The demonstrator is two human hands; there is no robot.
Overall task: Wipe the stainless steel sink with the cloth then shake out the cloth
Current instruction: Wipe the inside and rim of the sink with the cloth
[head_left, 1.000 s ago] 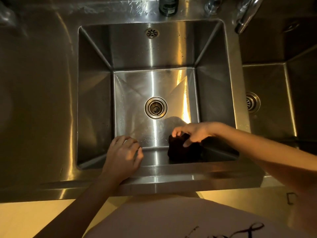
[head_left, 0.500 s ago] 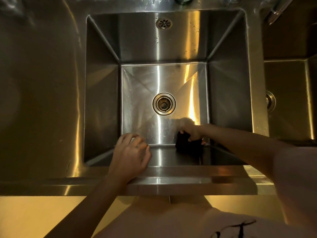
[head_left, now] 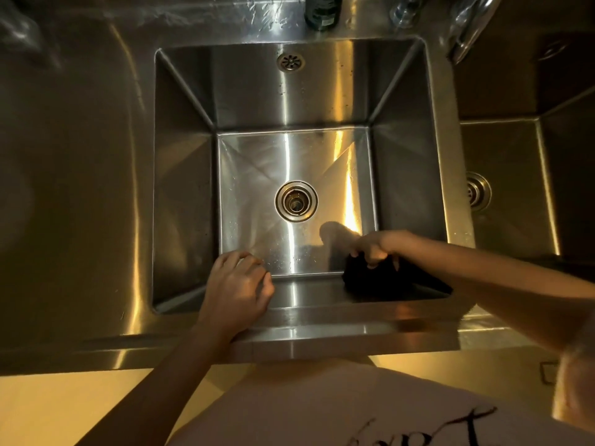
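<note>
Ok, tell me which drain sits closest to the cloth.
The round floor drain in the middle of the sink, just up-left of the black cloth. The overflow drain is up the back wall; another drain is in the neighbouring basin.

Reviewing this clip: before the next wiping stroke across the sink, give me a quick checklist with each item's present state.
1. Cloth in hand: ok. The right hand grips the dark cloth.
2. Cloth against the steel: ok. It lies at the near right corner of the sink, where floor meets front wall.
3. Left hand out of the stroke path: not ok. The left hand rests on the front rim, fingers hanging over the basin.
4. Basin floor free of objects: ok. Only the drain shows.
5. Bottle on the back ledge clear of the basin: ok.
6. Dirt left on the floor: cannot tell, glare hides it.
</note>
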